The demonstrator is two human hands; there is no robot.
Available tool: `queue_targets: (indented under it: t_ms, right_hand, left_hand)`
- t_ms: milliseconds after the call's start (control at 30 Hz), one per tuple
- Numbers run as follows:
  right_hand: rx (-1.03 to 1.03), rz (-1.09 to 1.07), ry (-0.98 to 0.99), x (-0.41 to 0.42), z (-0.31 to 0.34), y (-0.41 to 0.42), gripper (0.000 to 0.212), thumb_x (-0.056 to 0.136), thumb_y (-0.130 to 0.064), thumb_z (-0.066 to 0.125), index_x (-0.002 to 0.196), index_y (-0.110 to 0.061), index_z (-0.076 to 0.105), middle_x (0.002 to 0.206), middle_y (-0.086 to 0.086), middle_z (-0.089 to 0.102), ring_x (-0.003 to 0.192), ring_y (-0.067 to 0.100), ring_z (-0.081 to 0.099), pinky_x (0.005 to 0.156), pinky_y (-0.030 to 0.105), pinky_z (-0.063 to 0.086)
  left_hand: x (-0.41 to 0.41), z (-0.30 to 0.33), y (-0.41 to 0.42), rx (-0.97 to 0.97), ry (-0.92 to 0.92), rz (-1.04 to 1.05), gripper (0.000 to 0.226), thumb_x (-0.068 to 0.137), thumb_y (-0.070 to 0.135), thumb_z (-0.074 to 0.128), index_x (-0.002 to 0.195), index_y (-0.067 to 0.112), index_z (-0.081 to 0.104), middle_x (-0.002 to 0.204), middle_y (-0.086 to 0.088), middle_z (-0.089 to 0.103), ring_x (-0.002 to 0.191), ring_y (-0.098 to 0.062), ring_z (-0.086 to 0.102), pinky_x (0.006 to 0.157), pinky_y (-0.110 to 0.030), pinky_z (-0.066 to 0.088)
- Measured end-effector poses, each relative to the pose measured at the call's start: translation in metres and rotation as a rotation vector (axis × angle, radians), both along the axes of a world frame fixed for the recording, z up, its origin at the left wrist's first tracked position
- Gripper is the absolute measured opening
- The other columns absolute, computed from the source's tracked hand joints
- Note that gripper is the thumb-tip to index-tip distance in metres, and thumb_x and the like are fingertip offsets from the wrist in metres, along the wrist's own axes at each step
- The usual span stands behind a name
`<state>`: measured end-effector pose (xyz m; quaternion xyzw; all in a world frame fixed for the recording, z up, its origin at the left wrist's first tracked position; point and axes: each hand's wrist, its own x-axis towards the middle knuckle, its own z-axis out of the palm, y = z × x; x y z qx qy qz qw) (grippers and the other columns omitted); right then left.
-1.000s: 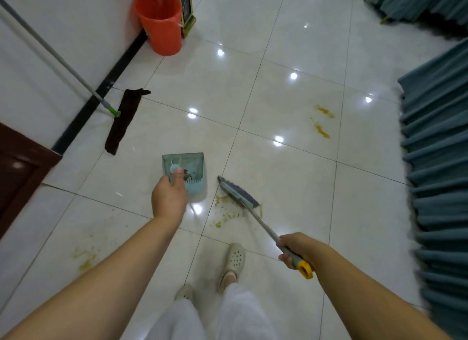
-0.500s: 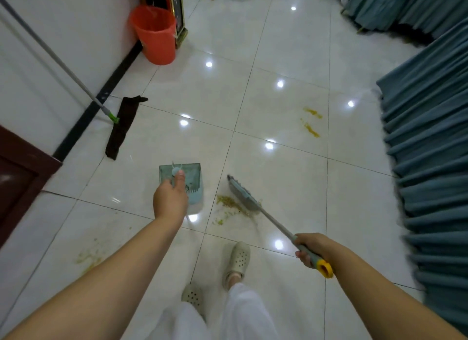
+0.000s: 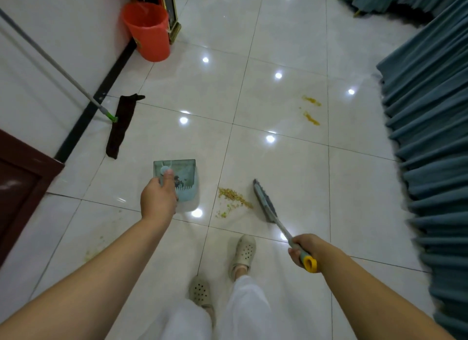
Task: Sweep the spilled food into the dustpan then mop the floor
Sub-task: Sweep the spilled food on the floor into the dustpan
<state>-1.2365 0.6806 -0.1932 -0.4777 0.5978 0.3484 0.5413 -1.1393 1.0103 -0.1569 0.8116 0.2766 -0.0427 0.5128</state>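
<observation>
On glossy white floor tiles [image 3: 291, 177], the left hand [image 3: 158, 200] grips a translucent teal plastic dustpan [image 3: 181, 179] with a toothed edge. The right hand [image 3: 305, 248] clasps a slim grey brush [image 3: 264, 200] by its yellow-tipped handle. Between them lies the granular yellow-green spilled food [image 3: 234, 196]; a flat dark mop [image 3: 121, 125] rests near the wall.

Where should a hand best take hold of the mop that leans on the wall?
On the bare grey pole, from its open floor side. The mop slants up against the wall, so the pole is free, while its dark head lies flat on the floor.

glossy tiled floor [image 3: 278, 177], plastic dustpan [image 3: 184, 185]
</observation>
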Motion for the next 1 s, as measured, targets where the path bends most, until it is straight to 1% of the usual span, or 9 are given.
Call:
queue_targets:
  t_ms: [200, 300, 400, 467, 533, 700, 800, 867, 1000]
  right_hand:
    - [0.13, -0.123, -0.045, 0.0, 0.006, 0.057, 0.013, 0.099, -0.013, 0.042, 0.1, 0.0, 0.044, 0.063, 0.013, 0.046, 0.022, 0.012, 0.037, 0.028, 0.014, 0.039]
    - [0.154, -0.186, -0.099, 0.002, 0.019, 0.062, 0.013, 0.1, -0.012, 0.04, 0.096, 0.0, 0.042, 0.062, 0.013, 0.043, 0.02, 0.012, 0.035, 0.027, 0.012, 0.037]
    - [0.141, -0.204, -0.134, 0.007, 0.028, 0.057, 0.013, 0.1, -0.013, 0.039, 0.093, -0.001, 0.041, 0.061, 0.012, 0.042, 0.02, 0.01, 0.034, 0.026, 0.011, 0.035]
    - [0.094, -0.147, -0.147, 0.015, 0.029, 0.053, 0.014, 0.1, -0.012, 0.038, 0.091, -0.002, 0.041, 0.065, 0.013, 0.043, 0.019, 0.009, 0.034, 0.026, 0.011, 0.035]
    - [0.026, -0.046, -0.152, 0.027, 0.025, 0.048, 0.018, 0.1, -0.01, 0.037, 0.085, 0.0, 0.04, 0.069, 0.015, 0.044, 0.018, 0.009, 0.033, 0.028, 0.011, 0.036]
    - [-0.073, 0.153, -0.138, 0.051, -0.002, 0.04, 0.017, 0.099, -0.006, 0.038, 0.084, 0.001, 0.04, 0.075, 0.018, 0.048, 0.019, 0.012, 0.037, 0.029, 0.012, 0.038]
    - [-0.054, 0.249, -0.08, 0.043, -0.013, 0.047, 0.016, 0.098, -0.008, 0.041, 0.086, 0.003, 0.042, 0.072, 0.018, 0.049, 0.022, 0.013, 0.038, 0.03, 0.013, 0.038]
    - [-0.027, 0.299, -0.044, 0.032, -0.011, 0.052, 0.015, 0.097, -0.009, 0.043, 0.088, 0.002, 0.044, 0.068, 0.016, 0.05, 0.024, 0.012, 0.038, 0.031, 0.013, 0.038]
    - [-0.01, 0.283, -0.034, 0.012, 0.012, 0.049, 0.014, 0.096, -0.012, 0.049, 0.092, 0.001, 0.046, 0.058, 0.016, 0.05, 0.026, 0.013, 0.039, 0.03, 0.013, 0.038]
  left_hand:
    - [-0.006, 0.003, -0.003, 0.01, -0.028, -0.036, 0.057, 0.096, 0.054, 0.034, 0.076, 0.005, 0.053, 0.061, -0.006, 0.054, 0.052, -0.022, 0.05, 0.049, -0.026, 0.037]
    - [-0.007, 0.005, 0.001, 0.037, -0.041, -0.043, 0.058, 0.097, 0.053, 0.034, 0.076, 0.003, 0.055, 0.058, -0.006, 0.054, 0.051, -0.023, 0.05, 0.048, -0.025, 0.036]
    - [-0.008, 0.004, 0.006, -0.008, -0.022, -0.027, 0.055, 0.096, 0.053, 0.035, 0.072, 0.007, 0.051, 0.059, -0.006, 0.054, 0.055, -0.025, 0.05, 0.057, -0.031, 0.043]
    - [-0.009, 0.005, 0.009, -0.037, -0.005, -0.018, 0.052, 0.096, 0.053, 0.036, 0.069, 0.01, 0.049, 0.061, -0.006, 0.054, 0.058, -0.025, 0.05, 0.061, -0.035, 0.045]
    - [-0.01, 0.005, 0.013, -0.049, -0.001, -0.023, 0.051, 0.095, 0.055, 0.037, 0.069, 0.013, 0.05, 0.062, -0.005, 0.054, 0.059, -0.025, 0.05, 0.06, -0.034, 0.044]
    - [-0.017, 0.001, 0.027, -0.063, 0.003, -0.044, 0.051, 0.092, 0.059, 0.038, 0.075, 0.014, 0.053, 0.061, -0.003, 0.055, 0.049, -0.018, 0.049, 0.045, -0.026, 0.039]
    - [-0.02, -0.001, 0.031, -0.065, 0.004, -0.049, 0.053, 0.092, 0.06, 0.038, 0.077, 0.011, 0.054, 0.061, -0.003, 0.055, 0.047, -0.017, 0.048, 0.043, -0.025, 0.039]
    - [-0.021, 0.0, 0.032, -0.075, 0.004, -0.047, 0.053, 0.092, 0.059, 0.039, 0.073, 0.012, 0.053, 0.059, -0.003, 0.055, 0.046, -0.018, 0.048, 0.045, -0.025, 0.039]
    - [-0.023, 0.001, 0.032, -0.062, 0.016, -0.053, 0.052, 0.094, 0.056, 0.038, 0.069, 0.012, 0.05, 0.059, -0.004, 0.055, 0.046, -0.02, 0.048, 0.045, -0.024, 0.038]
